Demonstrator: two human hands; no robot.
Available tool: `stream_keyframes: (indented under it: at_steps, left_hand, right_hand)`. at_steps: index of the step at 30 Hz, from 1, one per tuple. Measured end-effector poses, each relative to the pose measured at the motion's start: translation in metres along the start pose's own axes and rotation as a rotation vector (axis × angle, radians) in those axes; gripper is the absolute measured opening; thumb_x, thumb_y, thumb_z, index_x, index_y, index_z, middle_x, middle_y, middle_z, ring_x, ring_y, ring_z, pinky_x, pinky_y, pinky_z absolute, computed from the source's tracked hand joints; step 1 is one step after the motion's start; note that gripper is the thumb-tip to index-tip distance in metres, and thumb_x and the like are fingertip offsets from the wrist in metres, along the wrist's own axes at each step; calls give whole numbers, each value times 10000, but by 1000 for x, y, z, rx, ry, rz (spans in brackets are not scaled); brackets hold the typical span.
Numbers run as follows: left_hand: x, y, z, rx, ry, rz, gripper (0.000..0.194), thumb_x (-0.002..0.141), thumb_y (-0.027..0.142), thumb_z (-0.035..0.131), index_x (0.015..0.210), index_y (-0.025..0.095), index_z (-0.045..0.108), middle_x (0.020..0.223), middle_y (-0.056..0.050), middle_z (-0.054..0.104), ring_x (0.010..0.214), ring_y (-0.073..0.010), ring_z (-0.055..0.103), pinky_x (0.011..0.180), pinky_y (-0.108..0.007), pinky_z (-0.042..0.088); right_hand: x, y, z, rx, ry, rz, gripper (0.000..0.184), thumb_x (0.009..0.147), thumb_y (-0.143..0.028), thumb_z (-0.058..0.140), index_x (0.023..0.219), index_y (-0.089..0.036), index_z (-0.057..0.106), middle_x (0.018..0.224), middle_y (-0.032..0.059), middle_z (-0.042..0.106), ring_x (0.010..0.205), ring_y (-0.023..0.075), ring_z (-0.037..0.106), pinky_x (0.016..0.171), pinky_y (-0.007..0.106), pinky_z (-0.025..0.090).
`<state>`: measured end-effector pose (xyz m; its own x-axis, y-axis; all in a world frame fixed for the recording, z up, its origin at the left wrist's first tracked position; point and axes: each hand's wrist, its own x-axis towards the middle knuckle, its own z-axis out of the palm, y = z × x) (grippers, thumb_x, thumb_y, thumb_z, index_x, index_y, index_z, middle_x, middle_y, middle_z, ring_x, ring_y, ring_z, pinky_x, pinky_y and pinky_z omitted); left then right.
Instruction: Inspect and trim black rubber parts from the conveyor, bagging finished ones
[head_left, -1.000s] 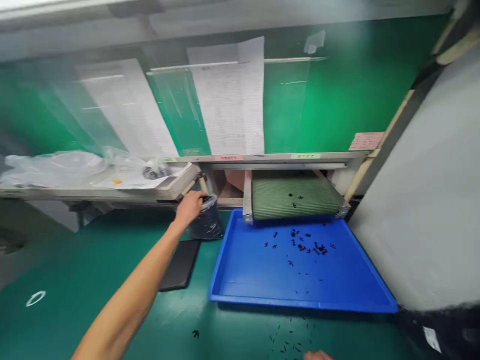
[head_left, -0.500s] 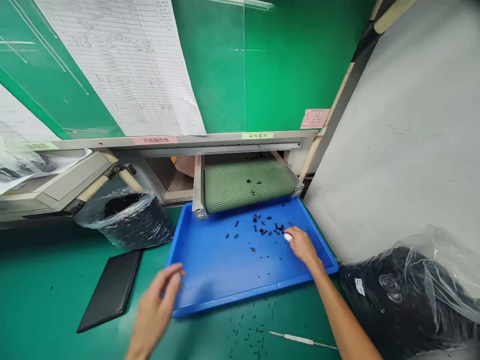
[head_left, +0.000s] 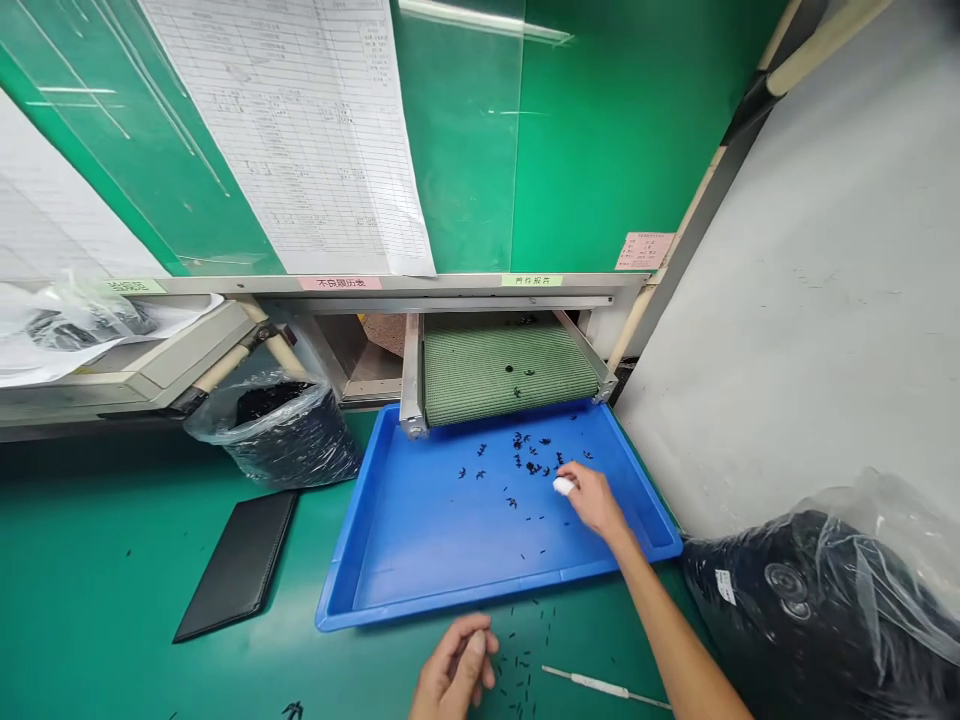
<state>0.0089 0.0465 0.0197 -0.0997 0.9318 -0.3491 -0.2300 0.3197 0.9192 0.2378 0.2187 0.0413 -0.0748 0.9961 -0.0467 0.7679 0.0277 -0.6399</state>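
My right hand point(head_left: 592, 498) reaches into the blue tray point(head_left: 412, 594), with a white cover on its thumb. Its fingertips are pinched together at a cluster of small black branched plastic parts point(head_left: 532, 467); whatever is between them is too small to make out. My left hand point(head_left: 456, 668) hovers in front of the tray's near edge, fingers curled in against the thumb, and their contents are hidden. Beside it, short black plastic bits point(head_left: 523, 680) are scattered over the green table. Another small group of black parts point(head_left: 293, 710) shows at the bottom edge, left of that hand.
A green conveyor belt point(head_left: 502, 385) ends over the tray's far side, carrying a few black parts. A white-handled tool point(head_left: 600, 686) lies in front. Left are a black folder point(head_left: 238, 565) and a bag of black parts point(head_left: 300, 440); a big black bag point(head_left: 810, 610) stands right.
My left hand has moved right, from the tray's left front corner to the bits in front. The right hand has drawn slightly back in the tray. The view has shifted a little.
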Motion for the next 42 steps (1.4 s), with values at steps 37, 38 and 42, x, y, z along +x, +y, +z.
stream_keyframes:
  at_steps: [37, 38, 42]
  left_hand:
    - [-35, 32, -16, -460, -300, -195, 238, 768, 294, 695, 928, 128, 636, 820, -57, 655, 688, -100, 601, 635, -205, 476]
    - [-36, 32, -17, -444, -304, -196, 246, 764, 297, 700, 932, 127, 639, 858, -68, 662, 713, -107, 609, 656, -213, 480]
    - [-39, 32, -19, -405, -326, -168, 289, 731, 294, 734, 952, 126, 657, 842, -57, 651, 684, -94, 582, 664, -219, 464]
  right_hand:
    - [-209, -34, 51, 7, 44, -213, 350, 876, -124, 322, 1135, -242, 525, 1019, 40, 606, 874, 156, 588, 749, 285, 485]
    - [-208, -44, 47, 24, 33, -220, 343, 887, -142, 330, 1136, -252, 539, 1013, 34, 609, 881, 155, 590, 761, 285, 485]
    - [-210, -74, 41, 10, 18, -292, 329, 899, -154, 347, 1120, -257, 568, 966, 30, 610, 840, 155, 587, 725, 282, 480]
